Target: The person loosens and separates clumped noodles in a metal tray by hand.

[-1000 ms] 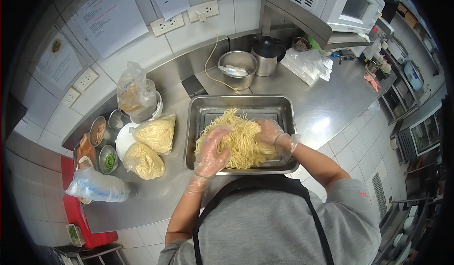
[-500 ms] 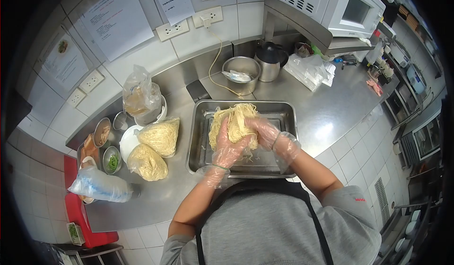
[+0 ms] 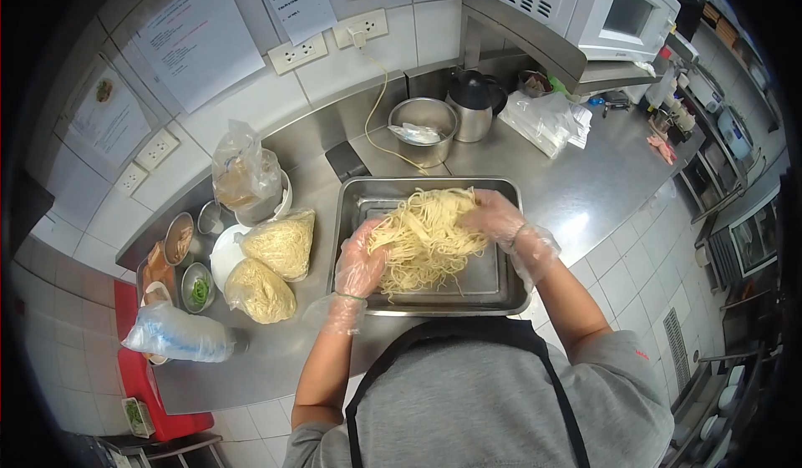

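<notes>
Left hand plus right hand: two, both gloved. Noodle heap: one. Rectangular tray: one. Bags filled pale yellow: two. Wall socket plates: four. Wall papers: four. Microwave: one. Black-topped jug: one.

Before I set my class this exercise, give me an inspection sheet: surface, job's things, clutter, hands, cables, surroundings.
Surface: metal counter, with glare at right.
Job's things: yellow noodles over a metal tray.
Clutter: two filled clear bags and a bowl of green pieces left of the tray; metal pot and black-lidded jug behind it.
Hands: left hand and right hand, both in clear gloves, hold the noodles between them.
Cables: pale cord runs from a wall outlet toward the tray's back edge.
Surroundings: white microwave on a shelf; papers on the tiled wall.
</notes>
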`<state>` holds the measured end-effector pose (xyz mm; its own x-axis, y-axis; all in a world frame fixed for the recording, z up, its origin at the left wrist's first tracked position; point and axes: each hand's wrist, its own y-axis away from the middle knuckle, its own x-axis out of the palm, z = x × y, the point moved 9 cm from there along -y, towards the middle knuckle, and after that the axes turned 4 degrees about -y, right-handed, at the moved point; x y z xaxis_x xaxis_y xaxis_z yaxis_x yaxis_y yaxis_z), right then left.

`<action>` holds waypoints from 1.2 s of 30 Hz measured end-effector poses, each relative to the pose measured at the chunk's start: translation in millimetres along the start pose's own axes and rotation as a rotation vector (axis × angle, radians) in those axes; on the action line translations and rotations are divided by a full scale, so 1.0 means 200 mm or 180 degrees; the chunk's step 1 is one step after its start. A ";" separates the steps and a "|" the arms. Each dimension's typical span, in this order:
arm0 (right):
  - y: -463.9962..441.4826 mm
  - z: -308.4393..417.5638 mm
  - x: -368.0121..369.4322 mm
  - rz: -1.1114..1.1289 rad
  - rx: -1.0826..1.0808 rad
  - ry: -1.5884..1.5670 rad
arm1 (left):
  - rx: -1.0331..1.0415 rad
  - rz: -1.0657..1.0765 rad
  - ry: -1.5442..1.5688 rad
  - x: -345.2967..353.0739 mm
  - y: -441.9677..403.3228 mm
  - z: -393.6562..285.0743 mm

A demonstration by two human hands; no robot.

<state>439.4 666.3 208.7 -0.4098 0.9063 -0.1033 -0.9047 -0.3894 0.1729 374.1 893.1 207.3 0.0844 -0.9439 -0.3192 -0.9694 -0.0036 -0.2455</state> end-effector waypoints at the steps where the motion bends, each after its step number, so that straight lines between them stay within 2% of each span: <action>1: -0.03 -0.05 -0.02 -0.0149 -0.0117 0.0961 | -0.0538 0.0052 -0.0238 0.01 0.01 0.14; 2: -0.06 -0.10 -0.04 -0.0293 -0.0238 0.1927 | -0.0598 0.0074 -0.0538 0.02 0.04 0.20; 3: -0.08 -0.17 -0.05 -0.0580 -0.0456 0.2422 | -0.0648 0.0091 -0.0839 0.02 0.05 0.20; 4: 0.00 -0.02 0.00 -0.0923 -0.1183 0.2772 | -0.0693 0.0109 -0.1145 0.02 0.06 0.21; 6: 0.22 0.26 0.19 -0.1606 -0.2652 0.3390 | -0.0782 0.0027 -0.0960 0.05 0.07 0.31; 7: 0.26 0.33 0.28 -0.1212 -0.2733 0.3139 | -0.0732 0.0015 -0.0926 0.06 0.07 0.31; 10: 0.15 0.09 0.47 -0.0123 -0.1900 0.2368 | -0.0587 0.0063 -0.0860 0.11 0.08 0.27; 13: 0.12 0.02 0.50 -0.0277 -0.1948 0.2381 | -0.0681 0.0110 -0.1008 0.10 0.10 0.28; 14: 0.08 -0.03 0.49 -0.0172 -0.1658 0.2262 | -0.0767 0.0122 -0.1093 0.09 0.12 0.30; 16: 0.02 -0.09 0.43 0.0013 -0.1057 0.2009 | -0.0475 0.0338 -0.1272 0.07 0.14 0.22; 17: -0.02 -0.17 0.38 0.0093 -0.0627 0.1261 | -0.0316 0.0453 -0.1351 0.07 0.15 0.15; 19: -0.09 -0.35 0.31 0.0232 0.0225 -0.0224 | -0.0588 0.0510 -0.1851 0.02 0.20 0.05; 20: -0.08 -0.38 0.29 0.0385 0.0380 -0.0583 | -0.0729 0.0539 -0.2101 0.00 0.22 0.03; 22: -0.03 -0.31 0.29 0.0703 0.0680 -0.1299 | -0.0066 0.0427 -0.2403 0.01 0.23 -0.10; 24: 0.01 -0.20 0.26 0.0561 0.0585 -0.1316 | 0.0612 0.0314 -0.2398 0.04 0.24 -0.23; 27: 0.04 -0.10 0.21 0.0366 0.0332 -0.1072 | 0.0163 0.0945 -0.1391 0.22 0.21 -0.16; 30: 0.05 -0.01 0.18 0.0292 0.0032 -0.0908 | 0.0283 0.0836 -0.1199 0.32 0.15 -0.15; 31: 0.06 0.03 0.15 0.0230 -0.0128 -0.0964 | 0.0376 0.0976 -0.1882 0.35 0.14 -0.18; 34: 0.04 0.10 -0.03 -0.0250 -0.0394 -0.1000 | 0.1186 0.1501 -0.2575 0.46 0.17 -0.19; 35: 0.06 0.12 -0.10 -0.0343 -0.0398 -0.1071 | 0.1017 0.1772 -0.2902 0.48 0.18 -0.13; 36: 0.07 0.13 -0.16 -0.0433 -0.0404 -0.1142 | 0.0857 0.1705 -0.2904 0.46 0.16 -0.11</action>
<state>442.2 636.0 240.0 -0.2389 0.9421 0.2354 -0.9643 -0.2587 0.0564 345.4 799.5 189.8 -0.0866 -0.2009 -0.9758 -0.8585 0.5120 -0.0293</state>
